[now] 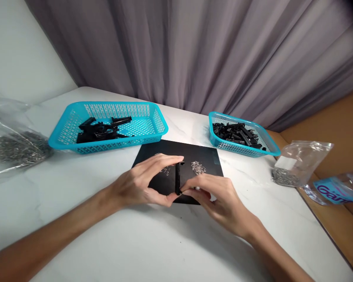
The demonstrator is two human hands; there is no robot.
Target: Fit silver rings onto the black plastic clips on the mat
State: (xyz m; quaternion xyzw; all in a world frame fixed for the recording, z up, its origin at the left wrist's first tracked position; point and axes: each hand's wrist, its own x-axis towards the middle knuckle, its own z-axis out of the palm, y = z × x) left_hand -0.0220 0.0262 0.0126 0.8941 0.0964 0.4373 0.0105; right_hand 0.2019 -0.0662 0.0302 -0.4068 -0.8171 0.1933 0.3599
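Observation:
A narrow black plastic part (178, 178) stands lengthwise between the thumb and index finger of my left hand (144, 178), which grips it by its two ends. My right hand (216, 196) is closed in a pinch at the part's lower end; whatever its fingertips hold is too small to make out. Below both hands lies a black mat (211, 156). On it, a small pile of metal pins (198, 167) sits to the right of the part, and a looser scatter of pins (165, 170) is partly hidden behind my left hand.
A blue basket (106, 148) with black parts stands at the back left, another blue basket (241, 145) with more at the back right. Bags of metal pieces lie far left (20, 147) and right (285, 176). A plastic bottle (335, 190) lies at the right edge.

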